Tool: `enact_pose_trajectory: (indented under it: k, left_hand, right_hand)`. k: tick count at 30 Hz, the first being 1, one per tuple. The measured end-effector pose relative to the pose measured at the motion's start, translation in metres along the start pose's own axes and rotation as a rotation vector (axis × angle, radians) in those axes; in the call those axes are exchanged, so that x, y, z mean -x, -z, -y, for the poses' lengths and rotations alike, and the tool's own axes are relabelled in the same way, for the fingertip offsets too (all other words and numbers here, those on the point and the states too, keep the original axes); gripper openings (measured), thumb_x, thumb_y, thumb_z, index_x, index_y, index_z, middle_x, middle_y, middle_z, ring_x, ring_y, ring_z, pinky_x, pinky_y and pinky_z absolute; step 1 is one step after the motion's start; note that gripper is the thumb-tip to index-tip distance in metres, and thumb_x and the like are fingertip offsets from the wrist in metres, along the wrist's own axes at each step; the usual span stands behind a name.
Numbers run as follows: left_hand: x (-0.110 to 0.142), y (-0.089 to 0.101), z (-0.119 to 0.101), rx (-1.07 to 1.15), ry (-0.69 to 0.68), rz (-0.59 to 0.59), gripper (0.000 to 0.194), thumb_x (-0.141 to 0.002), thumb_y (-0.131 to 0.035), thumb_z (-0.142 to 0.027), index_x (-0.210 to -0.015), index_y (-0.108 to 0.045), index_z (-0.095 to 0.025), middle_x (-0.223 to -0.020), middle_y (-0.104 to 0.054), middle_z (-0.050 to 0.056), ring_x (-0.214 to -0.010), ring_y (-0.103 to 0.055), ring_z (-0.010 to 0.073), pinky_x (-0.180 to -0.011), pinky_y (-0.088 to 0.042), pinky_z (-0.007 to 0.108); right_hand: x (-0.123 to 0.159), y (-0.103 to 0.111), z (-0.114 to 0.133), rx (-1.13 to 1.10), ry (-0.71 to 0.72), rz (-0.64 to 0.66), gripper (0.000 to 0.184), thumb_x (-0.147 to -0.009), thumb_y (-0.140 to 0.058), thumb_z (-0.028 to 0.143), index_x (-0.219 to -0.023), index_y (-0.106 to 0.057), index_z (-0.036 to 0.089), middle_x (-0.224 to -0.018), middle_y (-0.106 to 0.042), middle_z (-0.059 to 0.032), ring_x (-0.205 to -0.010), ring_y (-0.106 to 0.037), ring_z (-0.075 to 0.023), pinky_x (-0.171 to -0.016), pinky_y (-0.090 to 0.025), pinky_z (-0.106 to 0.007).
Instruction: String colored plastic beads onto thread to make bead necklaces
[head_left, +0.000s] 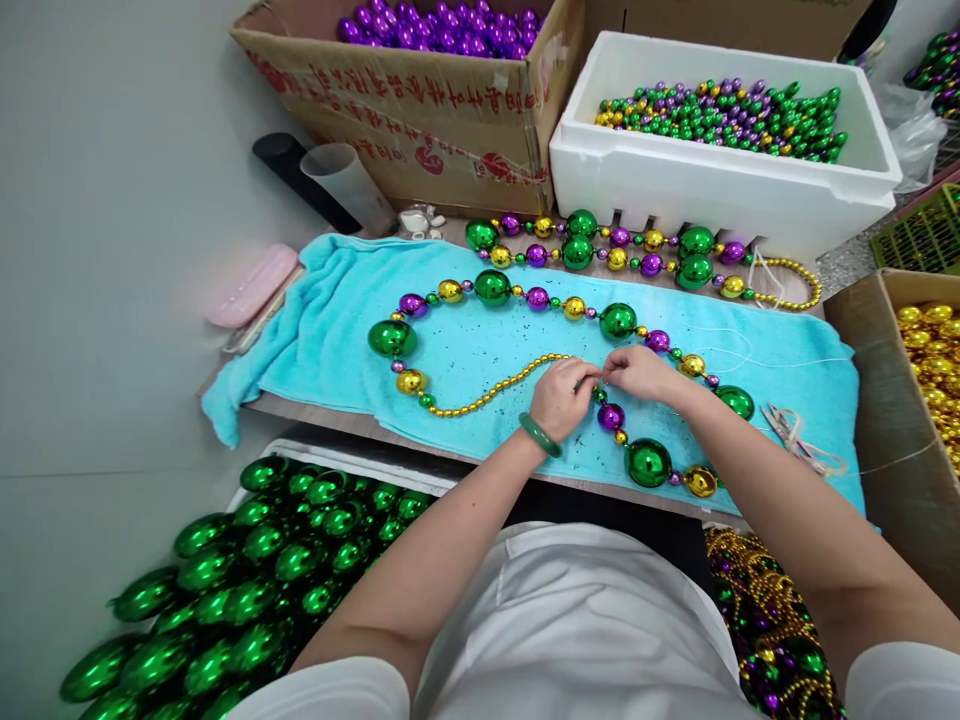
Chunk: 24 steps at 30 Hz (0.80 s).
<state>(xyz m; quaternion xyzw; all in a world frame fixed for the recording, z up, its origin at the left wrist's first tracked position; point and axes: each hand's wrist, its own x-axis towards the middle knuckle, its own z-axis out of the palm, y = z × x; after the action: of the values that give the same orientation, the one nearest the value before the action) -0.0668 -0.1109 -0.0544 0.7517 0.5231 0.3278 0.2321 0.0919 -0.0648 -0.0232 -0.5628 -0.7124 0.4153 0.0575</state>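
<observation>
A long bead necklace [493, 288] of green, purple and gold balls lies in a loop on the turquoise towel [480, 330]. My left hand [562, 395], with a green bangle at its wrist, is closed in a pinch where the string of small gold beads [499, 388] meets the larger balls. Right beside it, my right hand [637, 375] pinches at the same spot, fingertips nearly touching the left ones. What lies between the fingertips is too small to make out, though the necklace's ends meet there. Purple and green balls hang off just below the hands.
Behind the towel lies another bead necklace [577, 252]. A cardboard box [420, 120] of purple balls and a white foam box [720, 185] of mixed beads stand at the back. Green balls [300, 560] fill a container at lower left; a gold-ball box [877, 400] is at right.
</observation>
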Motion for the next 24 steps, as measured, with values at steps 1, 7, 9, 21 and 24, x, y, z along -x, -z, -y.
enact_pose_trajectory:
  k: [1, 7, 9, 21, 24]
  left_hand:
    - [0.001, 0.003, 0.001, 0.001, -0.007, -0.002, 0.014, -0.084, -0.053, -0.014, -0.083, -0.066, -0.018, -0.088, -0.069, 0.004, -0.089, -0.059, 0.0176, -0.086, -0.044, 0.031]
    - [0.013, 0.021, 0.011, -0.123, -0.094, 0.078, 0.016, -0.087, -0.048, -0.016, -0.079, -0.062, -0.016, -0.087, -0.064, 0.005, -0.089, -0.054, 0.0195, -0.086, -0.041, 0.035]
    - [0.018, 0.024, 0.014, -0.191, -0.121, 0.133, 0.019, -0.087, -0.046, -0.014, -0.079, -0.063, -0.016, -0.086, -0.062, 0.006, -0.086, -0.052, 0.0201, -0.084, -0.042, 0.035]
    - [0.016, 0.022, 0.008, 0.252, 0.249, 0.019, 0.007, -0.075, -0.061, -0.015, -0.071, -0.066, -0.015, -0.078, -0.065, 0.005, -0.077, -0.058, 0.0169, -0.074, -0.046, 0.032]
    - [0.01, 0.013, -0.001, 0.687, 0.499, -0.032, 0.009, -0.07, -0.067, -0.021, -0.074, -0.066, -0.013, -0.076, -0.065, 0.004, -0.069, -0.058, 0.0144, -0.059, -0.046, 0.026]
  right_hand:
    - [0.002, 0.002, -0.001, 0.059, 0.006, -0.013, 0.011, -0.07, -0.053, 0.014, -0.067, -0.063, 0.016, -0.064, -0.061, -0.001, -0.062, -0.052, -0.0117, -0.055, -0.035, -0.022]
    - [0.014, 0.018, -0.013, 0.231, -0.111, 0.001, 0.017, -0.07, -0.051, 0.016, -0.075, -0.067, 0.016, -0.073, -0.066, -0.0046, -0.069, -0.056, -0.0159, -0.058, -0.037, -0.023]
    - [0.017, 0.024, -0.016, 0.259, -0.156, 0.012, 0.017, -0.069, -0.051, 0.016, -0.075, -0.067, 0.016, -0.073, -0.066, -0.0052, -0.069, -0.056, -0.0168, -0.058, -0.037, -0.024]
    - [0.026, 0.016, -0.024, -0.752, -0.114, -0.005, 0.007, -0.062, -0.059, 0.022, -0.066, -0.058, 0.016, -0.078, -0.064, -0.0075, -0.067, -0.056, -0.0153, -0.042, -0.034, -0.021]
    - [0.026, 0.005, -0.018, -1.098, -0.033, 0.041, 0.011, -0.063, -0.064, 0.023, -0.068, -0.057, 0.015, -0.087, -0.066, -0.0092, -0.075, -0.06, -0.017, -0.041, -0.036, -0.019]
